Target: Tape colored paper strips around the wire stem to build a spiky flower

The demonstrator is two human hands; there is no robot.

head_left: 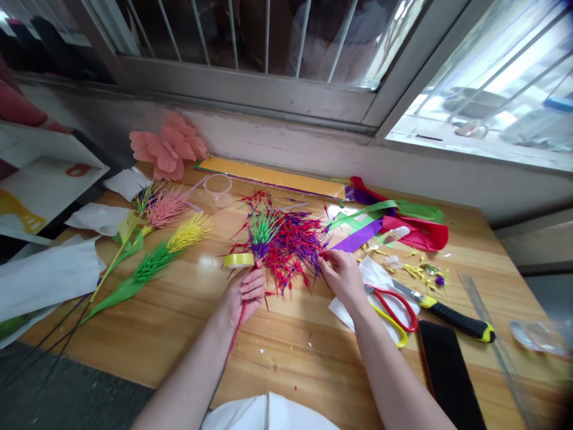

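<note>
While your left hand [244, 295] is closed tight around the red stem [233, 337] of the spiky paper flower [263, 230], just beside the yellow tape roll [239, 260], your right hand [344, 276] rests at the edge of the pile of red and purple spikes [293, 248]. Its fingertips are pinched together there, though you cannot tell whether they grip a spike.

Your left hand [244, 294] grips a red stem [236, 331], and its green-and-purple spiky head [263, 230] rises above your fingers. Your right hand [344, 276] rests its fingertips at the edge of the pile of red and purple paper spikes [293, 245]; you cannot tell whether they pinch 1. A yellow tape roll [239, 260] lies just beside your left hand. Scissors [396, 310] and a utility knife [452, 316] lie on the wooden table [286, 352], right of your right wrist.
</note>
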